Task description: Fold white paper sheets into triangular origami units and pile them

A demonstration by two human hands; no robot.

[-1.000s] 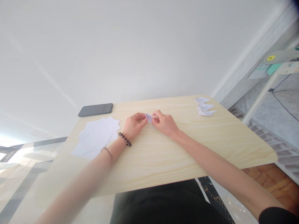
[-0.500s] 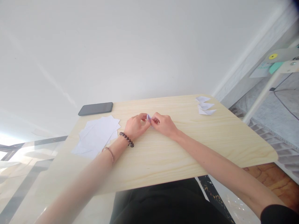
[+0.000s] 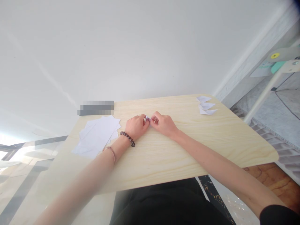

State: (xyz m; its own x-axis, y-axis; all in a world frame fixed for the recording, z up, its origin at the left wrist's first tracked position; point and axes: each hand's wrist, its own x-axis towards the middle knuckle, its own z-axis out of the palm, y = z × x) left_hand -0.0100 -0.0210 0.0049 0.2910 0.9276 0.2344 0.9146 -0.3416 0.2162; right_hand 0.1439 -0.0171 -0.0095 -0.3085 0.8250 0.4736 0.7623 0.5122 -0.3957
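Observation:
A small folded piece of white paper point(image 3: 147, 118) is pinched between my two hands above the middle of the table. My left hand point(image 3: 136, 127), with a beaded bracelet at the wrist, is closed on the paper's left side, thumb and forefinger together. From the right, my right hand point(image 3: 164, 125) grips the same paper between thumb and fingertips. Most of the paper is hidden by the fingers. To the left of my left hand lies a loose pile of white paper sheets point(image 3: 97, 136). Three folded paper pieces point(image 3: 206, 105) sit in a column at the far right.
The pale wooden table point(image 3: 187, 162) stands against a white wall point(image 3: 140, 47). A dark flat object point(image 3: 96, 108), blurred over, lies at the back left edge. Right of the table is a white metal frame point(image 3: 262, 93).
The folded paper has shifted slightly left and tilted between my fingers. My fingers have drawn closer around it; both hands stay nearly in place.

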